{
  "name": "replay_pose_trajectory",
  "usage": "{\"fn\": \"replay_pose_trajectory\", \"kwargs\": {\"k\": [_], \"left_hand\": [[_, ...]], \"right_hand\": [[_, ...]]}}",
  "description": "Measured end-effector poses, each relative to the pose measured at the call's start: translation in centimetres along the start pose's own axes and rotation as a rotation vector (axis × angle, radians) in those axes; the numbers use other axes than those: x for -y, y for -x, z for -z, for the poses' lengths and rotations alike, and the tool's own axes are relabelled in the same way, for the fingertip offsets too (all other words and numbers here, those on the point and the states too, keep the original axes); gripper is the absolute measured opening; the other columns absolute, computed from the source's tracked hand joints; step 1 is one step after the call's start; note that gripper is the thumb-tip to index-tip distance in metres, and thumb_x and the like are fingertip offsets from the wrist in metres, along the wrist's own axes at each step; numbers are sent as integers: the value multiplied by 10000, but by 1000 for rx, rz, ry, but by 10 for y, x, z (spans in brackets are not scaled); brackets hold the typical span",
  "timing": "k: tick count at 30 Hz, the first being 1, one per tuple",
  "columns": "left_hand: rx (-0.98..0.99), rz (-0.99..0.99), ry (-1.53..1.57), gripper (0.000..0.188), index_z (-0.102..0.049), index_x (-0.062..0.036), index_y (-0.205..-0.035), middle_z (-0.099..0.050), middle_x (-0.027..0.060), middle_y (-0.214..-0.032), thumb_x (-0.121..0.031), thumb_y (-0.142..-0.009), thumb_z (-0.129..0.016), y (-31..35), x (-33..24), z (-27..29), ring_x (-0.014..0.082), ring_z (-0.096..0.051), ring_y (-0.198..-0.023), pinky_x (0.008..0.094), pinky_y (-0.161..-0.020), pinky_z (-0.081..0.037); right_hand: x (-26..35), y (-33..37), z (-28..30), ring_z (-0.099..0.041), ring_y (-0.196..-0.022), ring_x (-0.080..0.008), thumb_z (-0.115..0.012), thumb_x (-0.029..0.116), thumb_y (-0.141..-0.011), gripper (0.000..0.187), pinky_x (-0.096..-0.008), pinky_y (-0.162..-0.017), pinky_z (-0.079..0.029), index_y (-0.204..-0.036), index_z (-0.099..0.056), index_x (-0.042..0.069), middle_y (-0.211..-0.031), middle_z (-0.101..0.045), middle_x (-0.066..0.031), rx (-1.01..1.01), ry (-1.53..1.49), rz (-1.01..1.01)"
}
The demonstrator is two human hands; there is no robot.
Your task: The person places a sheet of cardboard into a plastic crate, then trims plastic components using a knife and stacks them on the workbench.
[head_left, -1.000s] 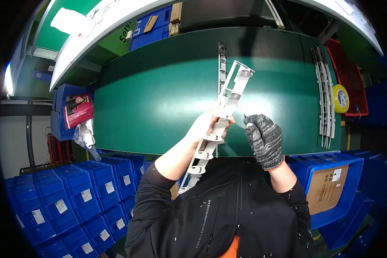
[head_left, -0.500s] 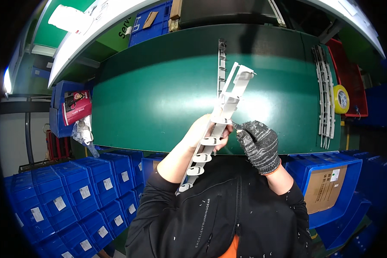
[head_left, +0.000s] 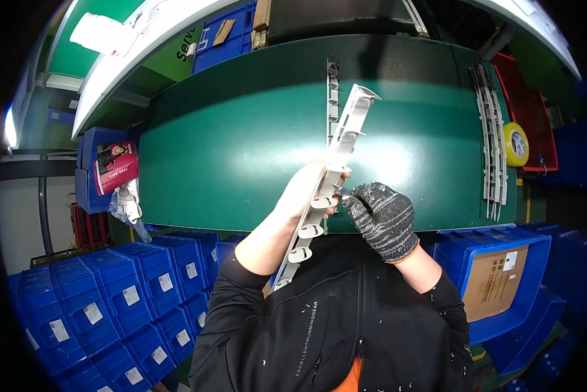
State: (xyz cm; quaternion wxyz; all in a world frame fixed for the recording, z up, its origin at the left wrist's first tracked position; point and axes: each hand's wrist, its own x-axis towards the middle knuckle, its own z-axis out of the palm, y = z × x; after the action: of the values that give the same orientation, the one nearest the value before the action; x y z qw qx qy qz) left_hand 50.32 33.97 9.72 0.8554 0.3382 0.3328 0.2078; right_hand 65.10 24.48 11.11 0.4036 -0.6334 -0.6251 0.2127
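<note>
My bare left hand (head_left: 303, 189) is closed around a long pale plastic strip (head_left: 351, 127) with several rounded tabs along it. The strip slants from near my chest up over the table. On my right hand (head_left: 386, 219) is a dark grey knitted glove. Its fingers are pinched on a small thin metal tool (head_left: 342, 191), whose tip meets the strip's edge beside a tab; its exact kind is too small to make out. A second, similar strip (head_left: 333, 98) lies on the green table (head_left: 228, 144), partly behind the held one.
Several strips (head_left: 492, 137) lie along the table's right side, beside a yellow round tape measure (head_left: 517, 144) and a red bin (head_left: 535, 111). Blue crates (head_left: 120, 274) stand stacked at lower left. A blue crate with cardboard (head_left: 496, 284) is at lower right. A maroon bag (head_left: 117, 168) sits left.
The held strip has turned slightly and its tabs now face me more from the side. My right hand has moved a little left with the tool, staying near the strip's edge.
</note>
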Motion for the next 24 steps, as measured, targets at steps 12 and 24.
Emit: {"fn": "replay_pose_trajectory", "kwargs": {"k": [12,24], "left_hand": [[86,3,-25,443,-515,-17,-978,-481,35,-746,-433,-828,-520,5,4,8,114,-500,-443,212,-370,-406],[-25,52,-84,390,-528,-62,-986,-509,30,-684,-424,-848,-486,14,4,5,117,-485,-435,214,-366,-399]], "right_hand": [[-8,5,6,-548,-577,-275,-601,76,-758,68,-336,-555,-436,-760,-598,8,-654,-567,-127,-188,-78,-75],[0,10,-5,-564,-601,-299,-615,144,-754,120,-358,-554,-443,-758,-611,24,-675,-573,-144,-44,-36,-79]]}}
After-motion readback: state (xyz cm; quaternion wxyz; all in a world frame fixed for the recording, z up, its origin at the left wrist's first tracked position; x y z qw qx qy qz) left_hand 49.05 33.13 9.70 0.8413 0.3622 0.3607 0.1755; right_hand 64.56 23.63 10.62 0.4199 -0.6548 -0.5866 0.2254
